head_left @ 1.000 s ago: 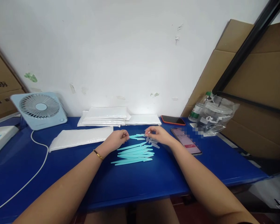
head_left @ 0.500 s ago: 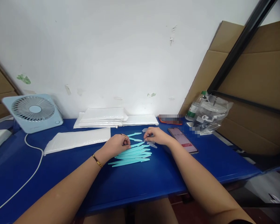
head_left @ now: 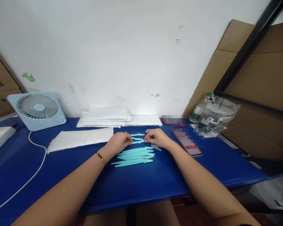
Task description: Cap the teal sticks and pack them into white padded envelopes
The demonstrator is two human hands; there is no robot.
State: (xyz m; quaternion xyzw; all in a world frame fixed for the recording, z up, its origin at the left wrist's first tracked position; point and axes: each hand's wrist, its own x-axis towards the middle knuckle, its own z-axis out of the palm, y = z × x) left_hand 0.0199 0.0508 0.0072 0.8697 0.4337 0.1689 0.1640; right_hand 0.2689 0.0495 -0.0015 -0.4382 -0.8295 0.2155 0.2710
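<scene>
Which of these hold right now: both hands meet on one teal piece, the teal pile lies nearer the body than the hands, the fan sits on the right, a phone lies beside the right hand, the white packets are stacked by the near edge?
1. Left hand and right hand both pinch one teal piece. True.
2. The teal pile lies nearer the body than the hands. True.
3. The fan sits on the right. False: it stands far left on the blue table.
4. A phone lies right of the right hand. True.
5. The white packets are at the near edge. False: they lie by the wall.
</scene>
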